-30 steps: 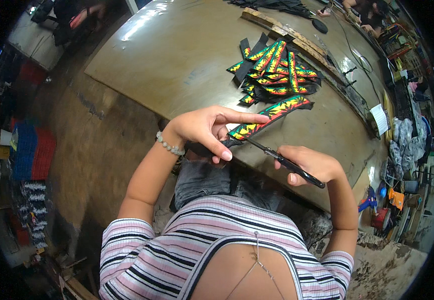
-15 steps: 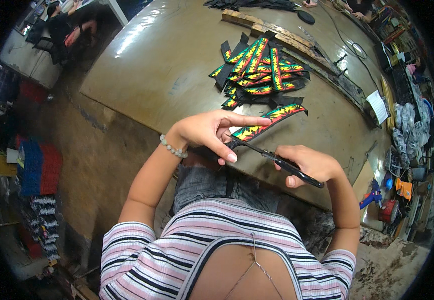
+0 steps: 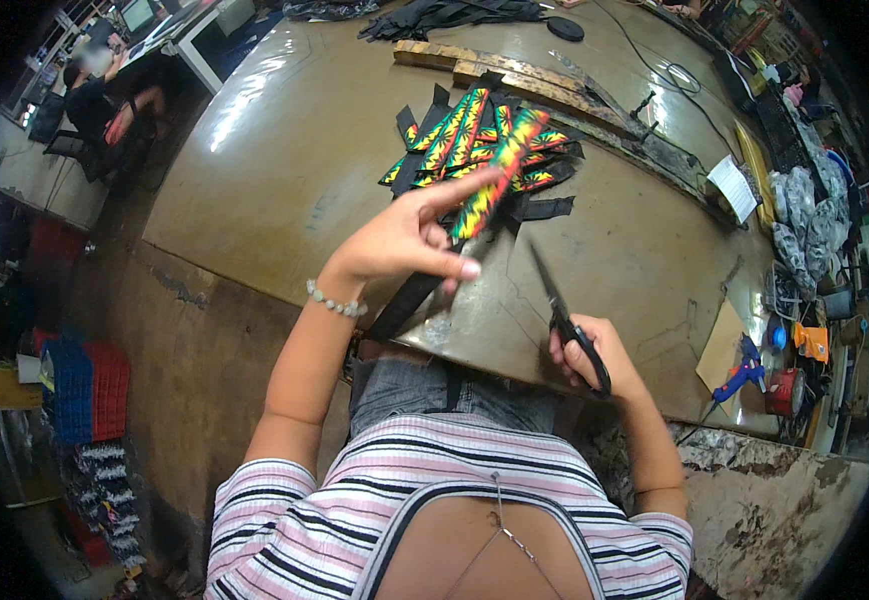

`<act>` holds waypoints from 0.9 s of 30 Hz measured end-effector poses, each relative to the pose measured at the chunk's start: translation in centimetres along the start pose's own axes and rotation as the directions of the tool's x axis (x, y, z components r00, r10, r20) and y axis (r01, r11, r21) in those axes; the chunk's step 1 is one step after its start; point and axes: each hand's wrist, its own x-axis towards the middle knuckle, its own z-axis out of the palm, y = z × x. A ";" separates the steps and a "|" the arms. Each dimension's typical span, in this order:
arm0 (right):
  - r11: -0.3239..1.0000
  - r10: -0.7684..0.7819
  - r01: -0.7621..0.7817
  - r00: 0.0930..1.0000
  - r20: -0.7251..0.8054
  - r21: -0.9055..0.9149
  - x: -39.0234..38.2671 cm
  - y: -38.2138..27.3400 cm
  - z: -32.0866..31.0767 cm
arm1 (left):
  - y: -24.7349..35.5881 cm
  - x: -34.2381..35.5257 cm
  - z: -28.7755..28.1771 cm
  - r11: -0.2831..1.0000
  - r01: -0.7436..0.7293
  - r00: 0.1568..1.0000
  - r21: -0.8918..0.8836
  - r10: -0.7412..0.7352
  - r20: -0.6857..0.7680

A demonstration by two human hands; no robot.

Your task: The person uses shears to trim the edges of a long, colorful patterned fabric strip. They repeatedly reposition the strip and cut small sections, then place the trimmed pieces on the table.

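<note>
The person's left hand [image 3: 404, 240] is curled round a strap [image 3: 499, 170] printed with a green, yellow and red leaf pattern, its forefinger stretched out against it. The printed end is blurred and slants up in front of a heap of similar straps [image 3: 439, 150] on the table [image 3: 284, 180]; a black length runs down below the palm to the table's near edge. The right hand [image 3: 594, 355] is closed round the black handles of scissors [image 3: 544, 285], whose blades lie together, point away from the body and stand apart from the strap.

Along the right side, crumpled clear plastic bags [image 3: 802, 225] are bunched together; what they hold cannot be told. Near them stands a grey cup-shaped container [image 3: 836, 303], its inside too small to make out. A blue glue gun [image 3: 739, 370] lies nearer the person, beside an orange packet [image 3: 811, 342].
</note>
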 end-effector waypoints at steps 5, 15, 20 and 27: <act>0.842 0.030 0.088 0.977 -0.210 0.532 2.7 1.2 7.5 | -0.2 1.2 4.0 0.887 0.045 0.921 0.459 0.141 -0.363; 0.890 -0.315 0.368 0.923 -0.220 0.270 6.8 -7.3 5.1 | -1.1 -5.9 4.7 0.767 -0.464 0.768 0.443 0.598 -0.231; 0.608 -0.589 0.610 0.776 -0.227 0.508 7.2 -13.8 -0.7 | -6.9 -16.2 -0.9 0.931 0.035 0.996 0.364 -0.004 -0.085; 0.534 -0.656 0.626 0.731 -0.189 0.567 7.6 -20.4 -6.0 | -1.4 -28.0 -8.2 0.613 0.470 0.657 0.635 0.238 -0.716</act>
